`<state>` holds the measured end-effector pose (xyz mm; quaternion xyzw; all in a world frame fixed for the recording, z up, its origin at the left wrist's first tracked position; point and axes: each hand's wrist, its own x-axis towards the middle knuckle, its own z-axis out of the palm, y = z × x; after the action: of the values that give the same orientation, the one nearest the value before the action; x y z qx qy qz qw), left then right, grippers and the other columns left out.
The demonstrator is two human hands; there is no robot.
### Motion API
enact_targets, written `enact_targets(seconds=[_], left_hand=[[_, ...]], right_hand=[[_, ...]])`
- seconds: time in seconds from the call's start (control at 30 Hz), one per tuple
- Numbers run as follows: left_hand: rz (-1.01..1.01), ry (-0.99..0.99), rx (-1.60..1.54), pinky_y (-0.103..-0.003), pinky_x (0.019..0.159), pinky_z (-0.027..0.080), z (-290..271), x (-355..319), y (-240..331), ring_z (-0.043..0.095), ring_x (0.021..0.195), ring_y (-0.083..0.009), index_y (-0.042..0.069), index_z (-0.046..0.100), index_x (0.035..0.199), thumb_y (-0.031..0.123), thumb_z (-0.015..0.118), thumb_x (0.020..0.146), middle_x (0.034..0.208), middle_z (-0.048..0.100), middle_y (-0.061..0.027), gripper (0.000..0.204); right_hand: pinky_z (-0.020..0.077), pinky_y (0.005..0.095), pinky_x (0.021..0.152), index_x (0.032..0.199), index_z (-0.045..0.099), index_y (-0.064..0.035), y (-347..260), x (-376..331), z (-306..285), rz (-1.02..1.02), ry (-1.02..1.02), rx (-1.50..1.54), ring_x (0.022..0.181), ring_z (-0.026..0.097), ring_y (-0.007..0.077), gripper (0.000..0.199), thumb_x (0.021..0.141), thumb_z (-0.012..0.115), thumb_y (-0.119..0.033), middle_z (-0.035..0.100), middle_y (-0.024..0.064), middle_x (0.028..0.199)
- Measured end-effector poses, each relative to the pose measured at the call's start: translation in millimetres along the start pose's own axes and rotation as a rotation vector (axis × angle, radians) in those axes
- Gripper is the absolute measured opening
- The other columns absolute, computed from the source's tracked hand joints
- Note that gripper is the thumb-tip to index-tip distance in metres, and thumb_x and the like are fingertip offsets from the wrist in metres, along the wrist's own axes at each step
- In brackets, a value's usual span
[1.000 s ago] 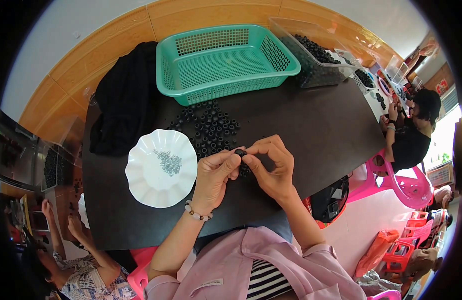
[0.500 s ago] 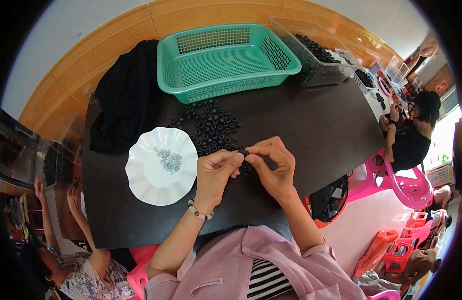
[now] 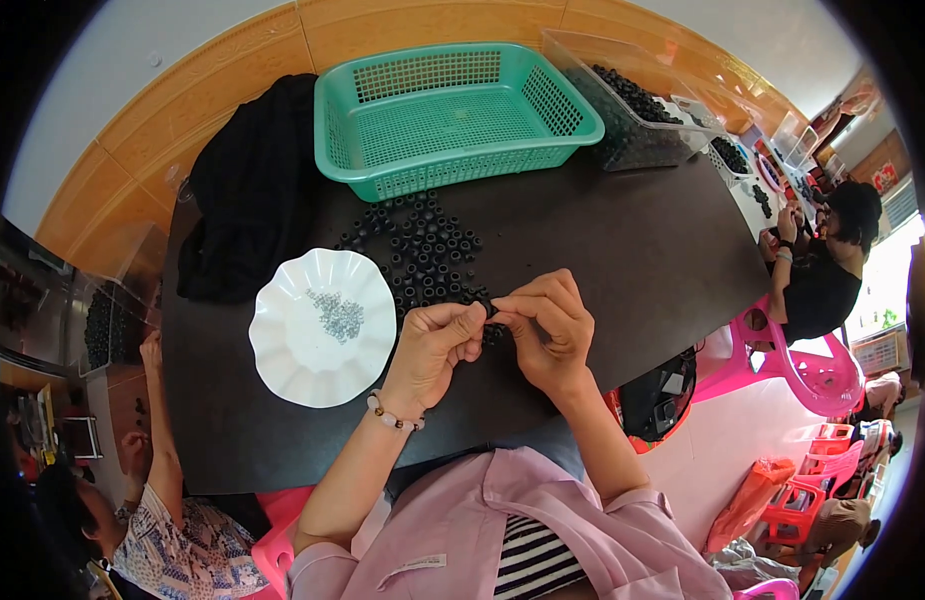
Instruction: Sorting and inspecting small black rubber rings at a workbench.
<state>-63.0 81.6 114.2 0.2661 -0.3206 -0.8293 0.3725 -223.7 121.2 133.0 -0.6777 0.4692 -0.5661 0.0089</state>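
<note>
The small black ring (image 3: 491, 310) sits between my two hands, just above the dark table (image 3: 622, 250) at its near middle, pinched at the fingertips of both. My left hand (image 3: 437, 345) has thumb and forefinger pressed together on one side of it, the other fingers curled under; a bead bracelet (image 3: 387, 413) lies on that wrist. My right hand (image 3: 552, 330) closes on the ring from the other side, fingers bent over it, so most of the piece is hidden and I cannot tell its exact shape.

Just beyond my fingertips lies a loose pile of black rings (image 3: 422, 250), spread over the table toward the far side and reaching right up to my hands. To the left of my left hand, near it but not touching, stands a white scalloped plate (image 3: 282, 360) with a little heap of small grey metal bits (image 3: 337, 315) in its middle. Beyond the pile stands a green plastic basket (image 3: 452, 175) with lattice walls. Left of the basket a black cloth (image 3: 247, 215) is bunched at the table's edge. To the basket's right is a clear bin (image 3: 632, 130) with more black pieces in it. At the far right end of the table another person (image 3: 822, 270) sits on a pink chair (image 3: 812, 365)
</note>
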Motion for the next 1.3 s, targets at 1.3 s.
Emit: enact_targets(seconds=[1.3], left_hand=[[0.097, -0.086, 0.238, -0.024, 0.057, 0.043, 7.3, -1.4, -7.5, 0.053, 0.061, -0.0095, 0.002, 0.068, 0.08, 0.023, 0.071, 0.085, 0.07, 0.061, -0.0027, 0.021]], right_hand=[[0.0466, 0.0273, 0.083, 0.107, 0.07, -0.0028, 18.6, -14.4, -13.1, 0.526, -0.325, 0.862, 0.095, 0.056, 0.0147, 0.028, 0.089, 0.066, -0.025, 0.065, 0.008, 0.105]])
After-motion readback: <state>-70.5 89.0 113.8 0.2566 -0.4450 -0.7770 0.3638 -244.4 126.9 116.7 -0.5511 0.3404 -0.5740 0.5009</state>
